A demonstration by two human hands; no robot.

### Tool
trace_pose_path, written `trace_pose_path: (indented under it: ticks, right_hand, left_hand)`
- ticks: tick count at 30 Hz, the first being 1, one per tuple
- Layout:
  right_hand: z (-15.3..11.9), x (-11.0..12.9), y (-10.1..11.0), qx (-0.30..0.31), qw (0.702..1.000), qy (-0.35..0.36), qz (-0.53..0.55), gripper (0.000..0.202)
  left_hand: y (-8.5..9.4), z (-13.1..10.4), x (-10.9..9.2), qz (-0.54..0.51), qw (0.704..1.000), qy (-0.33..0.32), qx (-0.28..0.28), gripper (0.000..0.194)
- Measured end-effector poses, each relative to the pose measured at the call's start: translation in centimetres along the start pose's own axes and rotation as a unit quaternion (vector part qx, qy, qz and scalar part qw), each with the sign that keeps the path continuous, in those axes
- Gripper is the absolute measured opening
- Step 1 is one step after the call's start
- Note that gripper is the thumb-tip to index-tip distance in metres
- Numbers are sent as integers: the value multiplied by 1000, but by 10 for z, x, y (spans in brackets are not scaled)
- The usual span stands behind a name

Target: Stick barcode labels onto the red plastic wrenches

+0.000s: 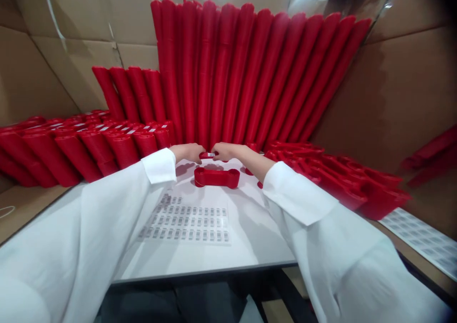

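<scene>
Both my hands reach to the back of the white table. My left hand point(189, 152) is closed on the left end of a small red part point(207, 155) that bears a white label. On the same part's right end, my right hand point(225, 151) has its fingers closed. Just nearer to me, a red part with two rounded ends point(216, 178) lies on the table. A sheet of small printed labels point(193, 223) lies in front of it, with some labels gone from its upper rows.
Tall stacks of red parts point(228, 75) stand behind my hands. Shorter labelled stacks point(96, 147) fill the left side. A loose red pile point(335, 175) lies at the right, beside another label sheet point(421, 237). Cardboard walls point(403, 90) surround the table point(250, 247).
</scene>
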State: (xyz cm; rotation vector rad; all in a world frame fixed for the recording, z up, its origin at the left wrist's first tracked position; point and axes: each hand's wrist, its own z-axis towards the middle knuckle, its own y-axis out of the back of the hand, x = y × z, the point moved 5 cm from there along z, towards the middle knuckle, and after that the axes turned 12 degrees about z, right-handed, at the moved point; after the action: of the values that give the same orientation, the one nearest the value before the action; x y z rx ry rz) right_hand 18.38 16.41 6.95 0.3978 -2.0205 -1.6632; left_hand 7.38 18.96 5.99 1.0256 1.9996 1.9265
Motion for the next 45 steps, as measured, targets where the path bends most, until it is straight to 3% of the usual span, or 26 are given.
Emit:
trace_pose_path:
  ticks: [6, 16, 19, 22, 25, 28, 32, 36, 39, 41, 45]
  right_hand:
    - [27, -13, -32, 47, 997, 15, 57, 24]
    - [41, -17, -47, 52, 997, 14, 58, 26]
    - [40, -16, -46, 46, 997, 14, 61, 33]
    - [32, -14, -30, -3, 995, 22, 98, 38]
    - [12, -10, -6, -67, 982, 49, 170, 29]
    - [-15, -1, 3, -40, 973, 75, 215, 24]
    - [-44, 11, -13, 49, 988, 40, 143, 28]
    - [-47, 14, -27, 49, 995, 4, 91, 22]
    - [-41, 12, -32, 44, 995, 19, 92, 18]
    - [-39, 8, -33, 42, 994, 24, 93, 18]
    - [-41, 6, -30, 28, 995, 15, 91, 22]
  left_hand:
    - [-31, 10, -3, -22, 998, -9, 55, 26]
    - [-47, 7, 0, -35, 997, -15, 64, 35]
    - [-46, 5, 0, -37, 997, -19, 61, 44]
    - [-40, 2, 2, -42, 997, -26, 52, 51]
    - [-24, -4, 8, -49, 998, -41, 0, 44]
    - [-4, -15, 10, -56, 996, -55, -42, 38]
    - [18, -42, -4, -59, 995, -70, -24, 34]
    - [28, -87, -20, 52, 994, 13, -99, 24]
    - [12, -133, -45, 73, 990, -37, -114, 24]
    - [-3, -166, -63, 44, 990, -83, -101, 26]
    - [-22, -217, -94, -14, 990, -115, -83, 22]
